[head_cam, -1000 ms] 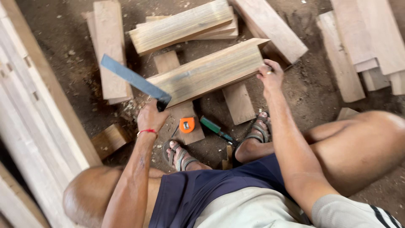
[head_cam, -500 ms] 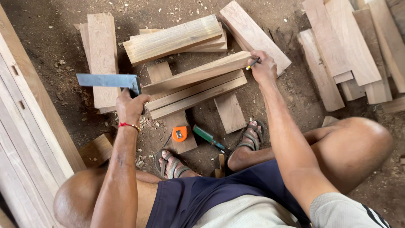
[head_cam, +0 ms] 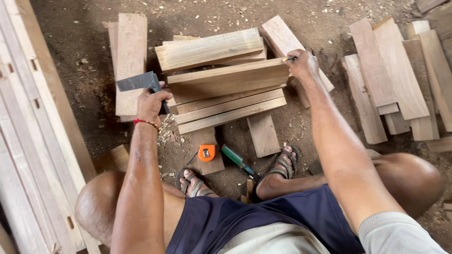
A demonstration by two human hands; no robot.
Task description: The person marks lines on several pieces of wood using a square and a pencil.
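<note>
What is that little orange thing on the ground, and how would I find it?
Look at the dirt floor between the person's two sandalled feet, below the stacked planks. On a short board there lies a tape measure. It is the only small, round, bright orange thing; the green-handled tool beside it is long and thin.

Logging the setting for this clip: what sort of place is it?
Probably a small woodworking shop: cut planks piled on a dirt floor littered with chips, and an orange tape measure by the feet.

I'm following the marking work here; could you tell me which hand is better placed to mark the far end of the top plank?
Probably the right hand: it holds the pencil at the top plank. The left hand grips the square.
</note>
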